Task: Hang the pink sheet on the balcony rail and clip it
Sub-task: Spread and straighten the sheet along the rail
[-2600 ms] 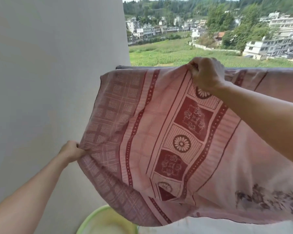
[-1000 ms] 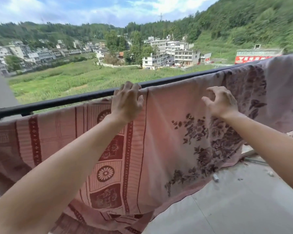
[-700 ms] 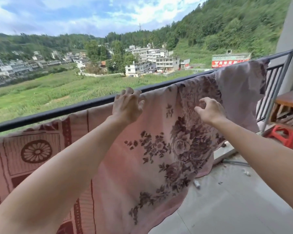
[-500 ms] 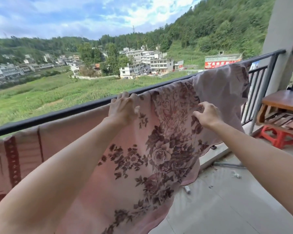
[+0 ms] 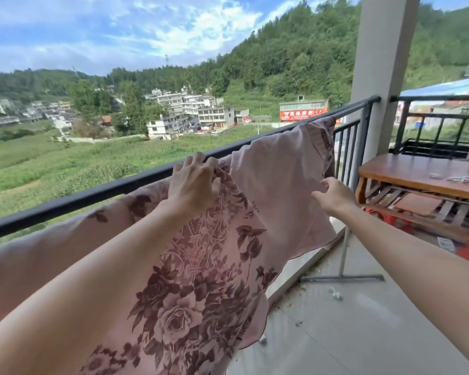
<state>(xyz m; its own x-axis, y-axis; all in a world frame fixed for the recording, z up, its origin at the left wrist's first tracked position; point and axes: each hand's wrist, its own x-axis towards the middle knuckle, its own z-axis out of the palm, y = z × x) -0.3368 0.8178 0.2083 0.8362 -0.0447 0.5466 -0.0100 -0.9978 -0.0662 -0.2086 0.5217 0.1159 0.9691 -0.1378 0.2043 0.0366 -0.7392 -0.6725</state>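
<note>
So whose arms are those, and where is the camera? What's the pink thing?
No machine here: those are a person's two arms. The camera sits on their head, so you see what they see. The pink sheet with dark flowers hangs over the black rail of a balcony. The left hand grips a bunch of it at the rail. The right hand reaches to the plain part; whether it pinches the cloth I cannot tell. A wooden table stands at the right.

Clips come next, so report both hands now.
Left hand: fingers curled on the pink sheet at the rail.
Right hand: open, fingers loosely spread by the sheet, holding nothing.
</note>
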